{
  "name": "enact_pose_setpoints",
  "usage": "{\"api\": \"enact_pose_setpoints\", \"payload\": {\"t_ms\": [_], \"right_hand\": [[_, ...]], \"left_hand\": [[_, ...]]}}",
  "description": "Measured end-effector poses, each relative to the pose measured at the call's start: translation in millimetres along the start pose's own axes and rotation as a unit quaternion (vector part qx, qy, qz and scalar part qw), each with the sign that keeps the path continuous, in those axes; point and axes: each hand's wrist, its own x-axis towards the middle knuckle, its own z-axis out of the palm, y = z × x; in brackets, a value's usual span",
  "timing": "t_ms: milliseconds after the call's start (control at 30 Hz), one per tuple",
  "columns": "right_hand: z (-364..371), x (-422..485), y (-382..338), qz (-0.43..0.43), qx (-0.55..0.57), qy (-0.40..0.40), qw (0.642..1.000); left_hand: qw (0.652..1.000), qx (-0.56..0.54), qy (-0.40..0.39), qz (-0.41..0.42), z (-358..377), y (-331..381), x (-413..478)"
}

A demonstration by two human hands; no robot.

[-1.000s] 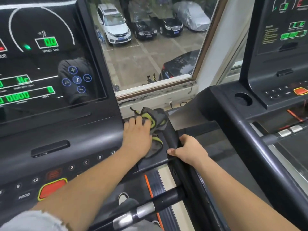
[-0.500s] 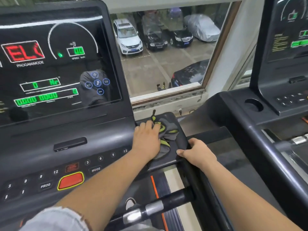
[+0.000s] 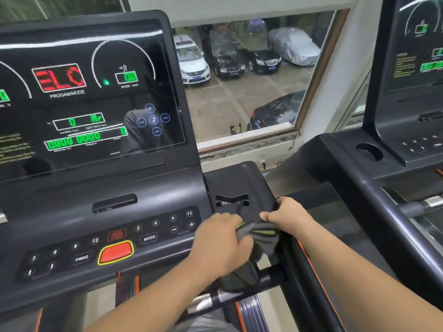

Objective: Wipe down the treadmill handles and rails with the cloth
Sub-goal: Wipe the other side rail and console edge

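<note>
A grey cloth [image 3: 261, 238] with yellow-green stripes hangs over the near edge of the treadmill's black right-hand tray [image 3: 236, 180]. My left hand [image 3: 220, 240] grips the cloth from the left. My right hand [image 3: 286, 218] pinches the cloth's upper right part at the tray's corner, next to the black side rail [image 3: 302, 279]. Part of the cloth drapes down onto the front handle bar [image 3: 271, 277] with its chrome sensor [image 3: 203, 300].
The treadmill console [image 3: 84, 104] with lit display and button panel [image 3: 115, 240] fills the left. A second treadmill [image 3: 383, 178] stands close on the right. A window [image 3: 244, 80] over a car park lies ahead.
Both hands drew the cloth back from the middle of the tray to its near edge. My right hand left the rail top and took hold of the cloth. The view tilted up.
</note>
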Motion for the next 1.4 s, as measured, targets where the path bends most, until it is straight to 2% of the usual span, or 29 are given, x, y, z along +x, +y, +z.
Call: {"api": "enact_pose_setpoints", "payload": {"t_ms": [133, 167, 200, 267, 333, 433, 533, 667, 833, 967, 1067, 1200, 1300, 1367, 1400], "right_hand": [[0.2, -1.0, -15.1, -0.018, -0.037, 0.013, 0.999], [0.7, -1.4, -17.4, -0.018, -0.049, 0.013, 0.999], [1.2, -1.5, -18.8, -0.019, -0.066, 0.015, 0.998], [1.1, 0.1, -20.3, -0.017, -0.091, 0.017, 0.996], [0.7, 2.7, -19.3, -0.02, -0.1, 0.019, 0.995], [0.8, 4.7, -15.7, -0.017, -0.115, 0.028, 0.993], [3.3, 8.1, -12.1, -0.017, -0.117, 0.032, 0.992], [4.4, 13.1, -10.6, -0.026, -0.116, 0.037, 0.992], [6.7, 17.0, -9.9, -0.033, -0.113, 0.039, 0.992], [4.3, 18.2, -11.6, -0.03, -0.111, 0.029, 0.993], [1.8, 18.1, -11.4, -0.025, -0.104, 0.025, 0.994], [-0.2, 19.7, -12.4, -0.029, -0.092, 0.018, 0.995], [0.5, 21.0, -11.7, -0.029, -0.096, 0.011, 0.995], [2.2, 22.2, -10.2, -0.029, -0.104, 0.013, 0.994], [2.7, 22.8, -9.8, -0.029, -0.109, 0.017, 0.993]], "left_hand": [[0.989, 0.052, 0.141, 0.003, -24.7, -21.7, 23.4], [0.987, 0.06, 0.15, 0.007, -25.2, -25.4, 29.0], [0.99, 0.068, 0.122, 0.007, -23.1, -26.9, 33.5], [0.995, 0.102, 0.007, 0.001, -11.5, -24.2, 39.9], [0.985, 0.16, -0.069, 0.0, 0.7, -18.3, 45.2], [0.979, 0.189, -0.074, -0.012, 3.5, -8.8, 49.2], [0.978, 0.196, -0.076, 0.014, 3.7, -11.3, 45.6], [0.974, 0.181, -0.135, 0.022, -7.1, -12.6, 58.8], [0.951, 0.205, -0.23, 0.023, -21.1, -4.8, 88.8], [0.959, 0.108, -0.262, -0.031, -34.0, -9.5, 112.8], [0.97, 0.039, -0.237, -0.051, -33.8, -17.3, 117.4], [0.986, -0.07, -0.113, -0.097, -18.2, -29.4, 92.8], [0.959, -0.232, 0.005, -0.161, -5.7, -33.9, 71.7], [0.953, -0.274, 0.018, -0.13, 0.0, -28.9, 65.0], [0.965, -0.243, -0.003, -0.094, 1.3, -25.1, 67.2]]}}
